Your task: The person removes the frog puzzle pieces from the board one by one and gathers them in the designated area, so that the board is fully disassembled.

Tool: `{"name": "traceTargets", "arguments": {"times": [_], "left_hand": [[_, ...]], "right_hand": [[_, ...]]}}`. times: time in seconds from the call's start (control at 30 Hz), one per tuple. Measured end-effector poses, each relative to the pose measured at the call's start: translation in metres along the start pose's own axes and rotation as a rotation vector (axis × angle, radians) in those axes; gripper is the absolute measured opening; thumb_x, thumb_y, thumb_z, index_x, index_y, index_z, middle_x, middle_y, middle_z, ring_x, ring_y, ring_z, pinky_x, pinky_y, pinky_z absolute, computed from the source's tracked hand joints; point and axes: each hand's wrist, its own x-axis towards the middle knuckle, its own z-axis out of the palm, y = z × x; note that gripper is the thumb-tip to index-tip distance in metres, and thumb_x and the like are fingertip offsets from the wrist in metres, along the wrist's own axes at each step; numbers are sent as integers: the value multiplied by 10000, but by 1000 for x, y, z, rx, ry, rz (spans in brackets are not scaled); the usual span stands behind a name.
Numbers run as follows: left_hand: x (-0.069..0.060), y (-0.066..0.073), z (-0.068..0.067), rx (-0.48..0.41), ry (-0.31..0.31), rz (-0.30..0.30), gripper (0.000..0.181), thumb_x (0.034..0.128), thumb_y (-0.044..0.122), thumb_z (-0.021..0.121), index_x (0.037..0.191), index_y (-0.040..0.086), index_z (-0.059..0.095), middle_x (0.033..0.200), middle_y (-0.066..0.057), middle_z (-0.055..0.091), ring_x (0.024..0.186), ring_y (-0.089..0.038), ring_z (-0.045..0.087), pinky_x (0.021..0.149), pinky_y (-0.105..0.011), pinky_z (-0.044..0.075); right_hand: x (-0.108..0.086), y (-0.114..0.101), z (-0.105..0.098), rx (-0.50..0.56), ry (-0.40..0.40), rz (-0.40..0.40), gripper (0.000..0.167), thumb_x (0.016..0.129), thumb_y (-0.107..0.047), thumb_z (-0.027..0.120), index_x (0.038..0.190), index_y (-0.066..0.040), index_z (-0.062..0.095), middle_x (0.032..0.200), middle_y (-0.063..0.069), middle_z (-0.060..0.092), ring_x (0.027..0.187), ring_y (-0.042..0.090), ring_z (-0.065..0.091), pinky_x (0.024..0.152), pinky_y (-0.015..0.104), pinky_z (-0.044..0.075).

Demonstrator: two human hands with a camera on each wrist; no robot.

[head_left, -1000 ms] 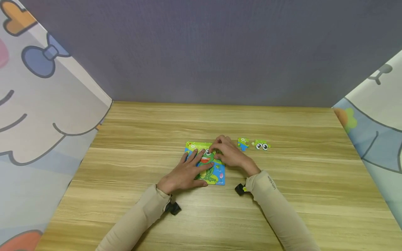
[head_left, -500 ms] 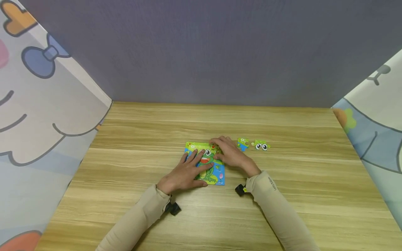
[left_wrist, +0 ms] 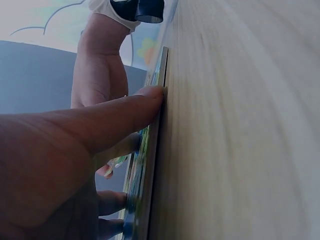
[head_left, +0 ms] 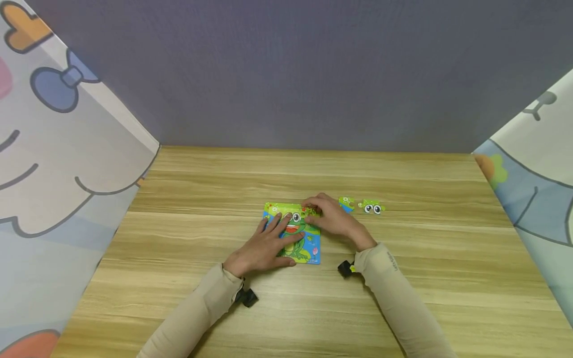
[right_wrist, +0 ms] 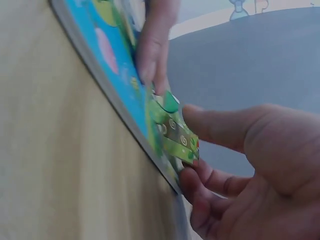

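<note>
A frog jigsaw puzzle (head_left: 314, 243) lies in a thin tray-like board on the table, its frog face and body showing in the head view. My left hand (head_left: 263, 247) rests flat on it with fingers spread, covering its left side. In the left wrist view the left thumb (left_wrist: 142, 100) lies against the board's edge. At the puzzle's upper right corner, my right hand (head_left: 334, 219) pinches a green puzzle piece (right_wrist: 179, 137) between thumb and fingers. That piece is tilted up from the board in the right wrist view; whether its lower edge touches the board I cannot tell.
Right of the right hand lie two loose puzzle pieces: a green and blue one (head_left: 346, 203), partly hidden by the hand, and one with two frog eyes (head_left: 372, 207). The wooden table (head_left: 215, 189) meets a grey panel (head_left: 313, 79) at the back.
My right hand has shifted slightly right, and the puzzle piece in its fingers now tilts up from the corner. The left hand and the loose pieces have stayed in place.
</note>
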Motion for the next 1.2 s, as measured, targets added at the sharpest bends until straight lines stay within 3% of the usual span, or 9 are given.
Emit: {"name": "traceTargets", "arguments": {"times": [0.23,0.53,1.2], "left_hand": [[0,-1,1,-1,3,-9,691,934,510,645,1541,277,408,1687,-196,122,1551,-471,111,1201,-700,144],[0,-1,0,-2,-5,-16,693,935,512,643,1544,287,400,1690,-190,113,1555,-463,102,1207,-695,133],[1,-1,2,-16,-14,-15,694,950,504,625,1559,295,366,1698,-174,80,1563,-451,71,1218,-686,98]], "right_hand": [[-1,3,-8,60,29,-51,319,981,-8,582,1280,-71,673,1005,101,647,857,162,536,768,305,466],[0,4,-11,131,94,28,155,952,-36,644,1077,-42,735,1013,122,743,880,178,649,801,306,526],[-26,24,-43,179,163,123,191,975,-79,634,1140,-36,721,1139,168,730,876,154,644,725,225,512]]}}
